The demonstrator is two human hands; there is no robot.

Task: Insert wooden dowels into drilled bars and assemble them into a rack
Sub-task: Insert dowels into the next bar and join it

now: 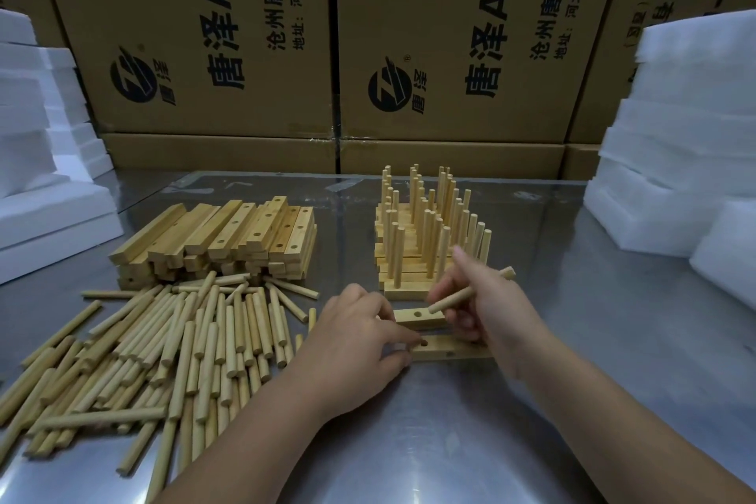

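Steel tabletop (pixel 613 299): L hand (pixel 360 336) fingers curled, pinching pale drilled bar (pixel 450 349); R hand (pixel 487 311) grips smooth light-wood dowel (pixel 454 298), tilted, tip near 2nd bar (pixel 417 317).

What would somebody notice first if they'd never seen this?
Probably the big heap of loose dowels spread over the left of the table, with a stack of drilled bars behind it. Next, the finished pieces in the middle, bristling with upright pegs. Just in front, the right hand holds one dowel over the far bar; the left hand holds the near bar.
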